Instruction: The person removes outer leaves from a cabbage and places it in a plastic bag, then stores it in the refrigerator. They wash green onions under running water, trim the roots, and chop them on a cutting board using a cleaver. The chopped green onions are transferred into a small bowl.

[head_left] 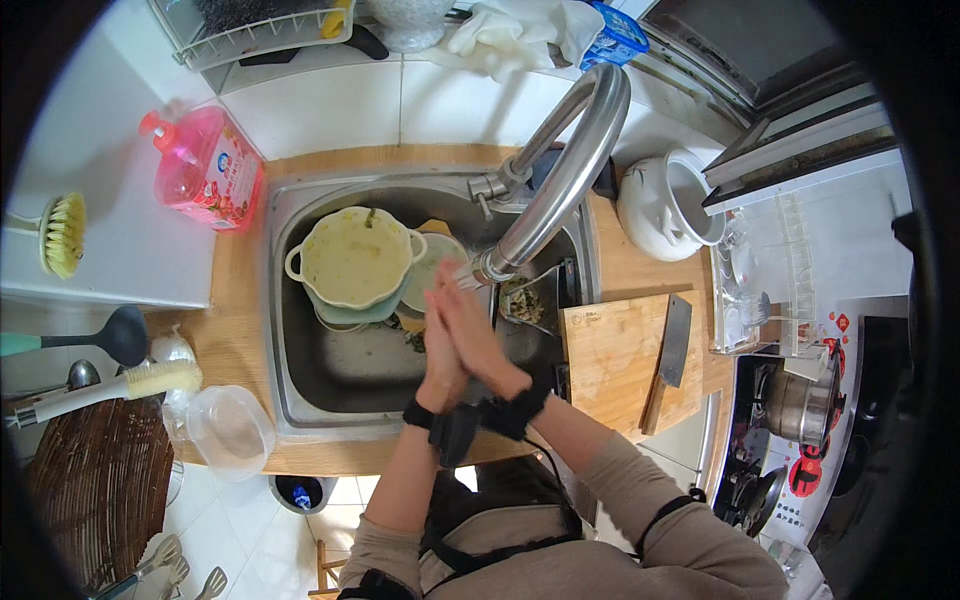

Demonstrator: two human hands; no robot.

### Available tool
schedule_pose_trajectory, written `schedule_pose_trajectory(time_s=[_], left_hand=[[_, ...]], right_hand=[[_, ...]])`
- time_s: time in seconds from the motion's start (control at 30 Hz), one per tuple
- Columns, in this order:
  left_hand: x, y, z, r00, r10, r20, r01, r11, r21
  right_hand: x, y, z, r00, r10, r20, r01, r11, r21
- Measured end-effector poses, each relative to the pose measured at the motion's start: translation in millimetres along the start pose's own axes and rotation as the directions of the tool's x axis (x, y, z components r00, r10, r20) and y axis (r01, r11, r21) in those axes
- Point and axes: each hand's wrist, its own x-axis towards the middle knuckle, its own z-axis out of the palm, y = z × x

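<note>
My left hand (443, 351) and my right hand (478, 328) are pressed palm to palm over the stainless steel sink (352, 386). Both are stretched out flat, and I see nothing held between them. The fingertips look blurred right by the outlet of the curved metal faucet (555, 214), where water seems to run onto them. Just left of my fingers, a cream scalloped bowl with two handles (352, 259) sits on stacked dishes, including a pale green one (356, 311). A round dish (435, 262) lies partly behind my fingertips. Food scraps fill a strainer basket (523, 301) to the right.
A cleaver (673, 337) lies on the wooden cutting board (607, 352) beside the sink's right edge. A white ceramic pot (652, 206) stands behind it. On the left are a pink soap pump bottle (214, 176) and a clear plastic container (232, 431) at the counter edge.
</note>
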Motion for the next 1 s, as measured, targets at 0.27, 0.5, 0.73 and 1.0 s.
schedule_pose_trajectory(time_s=[0.27, 0.5, 0.73, 1.0], left_hand=[[-3, 10, 33, 1.0, -0.017, -0.021, 0.02, 0.98, 0.198], [-1, 12, 22, 0.995, -0.085, -0.044, 0.093, 0.972, 0.216], [-2, 24, 29, 1.0, 0.002, -0.027, -0.002, 1.0, 0.018], [-1, 29, 5, 0.994, 0.005, 0.111, -0.029, 0.975, 0.219]], right_hand=[[12, -18, -13, 0.982, 0.159, -0.106, -0.091, 0.878, 0.47], [14, -16, -13, 0.986, 0.133, 0.096, -0.16, 0.904, 0.396], [10, -24, -8, 0.99, 0.129, -0.058, -0.089, 0.887, 0.454], [33, -26, -20, 0.937, 0.323, 0.132, -0.255, 0.374, 0.892]])
